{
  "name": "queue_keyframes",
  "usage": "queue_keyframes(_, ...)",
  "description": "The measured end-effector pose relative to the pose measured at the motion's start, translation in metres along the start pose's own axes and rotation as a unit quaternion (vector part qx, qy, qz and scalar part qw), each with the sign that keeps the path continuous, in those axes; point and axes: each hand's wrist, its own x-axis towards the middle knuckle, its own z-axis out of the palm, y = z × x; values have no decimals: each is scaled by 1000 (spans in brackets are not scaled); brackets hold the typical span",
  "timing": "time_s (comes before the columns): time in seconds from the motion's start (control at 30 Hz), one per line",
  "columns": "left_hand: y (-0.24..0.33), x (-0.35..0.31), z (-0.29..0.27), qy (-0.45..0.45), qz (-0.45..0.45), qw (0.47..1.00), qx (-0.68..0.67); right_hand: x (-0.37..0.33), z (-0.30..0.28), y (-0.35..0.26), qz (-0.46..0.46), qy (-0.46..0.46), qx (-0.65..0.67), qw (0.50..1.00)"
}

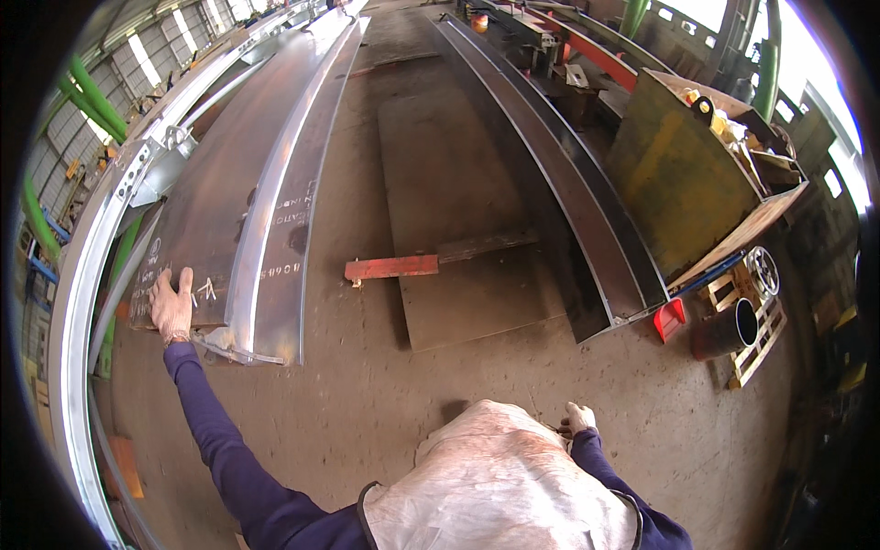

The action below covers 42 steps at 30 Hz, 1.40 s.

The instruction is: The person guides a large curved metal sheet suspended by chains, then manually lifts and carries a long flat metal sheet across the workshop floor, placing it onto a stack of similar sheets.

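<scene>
My left hand (pixel 171 307) lies flat near the close end of a long brown steel beam (pixel 215 174), its fingers stretched out and thumb apart. White chalk marks show on the steel beside the fingers, and a bright ground strip runs along the beam's length. My right hand (pixel 577 419) hangs low by my right side, away from the steel, with its fingers curled. Whatever the curled fingers hold, if anything, is too small to name. A pale, stained apron (pixel 504 477) covers my front between both arms.
A second long steel beam (pixel 559 174) lies to the right. Between the beams are a flat steel plate (pixel 467 202) and a red bar (pixel 392 267). At right stand a scrap-filled metal bin (pixel 697 174), a red dustpan (pixel 670 320), a dark bucket (pixel 720 335) and a wooden pallet (pixel 761 344).
</scene>
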Motion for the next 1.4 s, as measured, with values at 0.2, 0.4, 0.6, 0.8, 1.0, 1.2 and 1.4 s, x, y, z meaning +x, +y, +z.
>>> queue_keyframes(0.2, 3, 0, -4, -3, 2, 1000, 5, -17, 2, -7, 2, 16, -43, 999)
queue_keyframes(0.4, 9, 0, -2, 23, 29, 999, -7, -28, 5, 14, 62, 33, -43, 997)
queue_keyframes(0.6, 12, 3, -13, 22, 29, 999, -4, -38, 37, -4, 55, 28, -70, 996)
queue_keyframes(0.8, 12, 7, -4, 27, 52, 998, -30, -28, 69, -10, 32, 43, -116, 992)
queue_keyframes(1.0, 14, 6, -11, 31, 62, 996, -62, -52, 109, -48, -1, 54, -126, 991)
queue_keyframes(1.2, 15, 6, -12, 34, 62, 994, -86, -80, 119, -71, 4, 53, -141, 989)
queue_keyframes(1.4, 13, 3, -26, 23, 45, 995, -81, -111, 112, -106, 31, 15, -150, 988)
